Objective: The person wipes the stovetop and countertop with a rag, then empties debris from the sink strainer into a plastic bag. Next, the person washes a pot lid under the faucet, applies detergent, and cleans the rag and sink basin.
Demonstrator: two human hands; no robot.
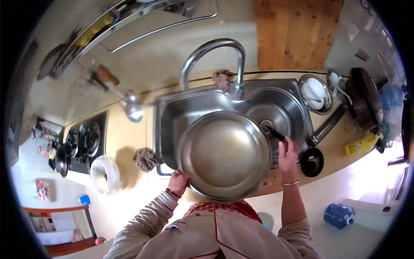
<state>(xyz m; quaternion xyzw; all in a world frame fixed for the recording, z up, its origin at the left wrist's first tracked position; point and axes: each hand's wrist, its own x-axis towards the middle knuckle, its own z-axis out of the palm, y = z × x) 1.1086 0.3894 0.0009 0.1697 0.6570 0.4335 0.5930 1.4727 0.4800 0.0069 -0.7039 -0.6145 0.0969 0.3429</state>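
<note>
A large, round stainless steel basin [226,155] is tilted over the front of the double sink, its shiny inside facing up. My left hand [178,181] grips its lower left rim, thumb over the edge and the other fingers hidden beneath. To the right of the basin, my right hand [287,157] is closed around the end of a black, handle-like object [274,133]. This object reaches over the right sink bowl [286,108] close to the drain; its far end is hard to make out.
A curved faucet [240,60] rises behind the sink, with a brown rag [222,80] at its base. A scrubbing pad [146,159] lies left of the sink. Bowls in a metal dish [317,93], a dark pot [364,97] and a yellow bottle [361,144] stand on the right.
</note>
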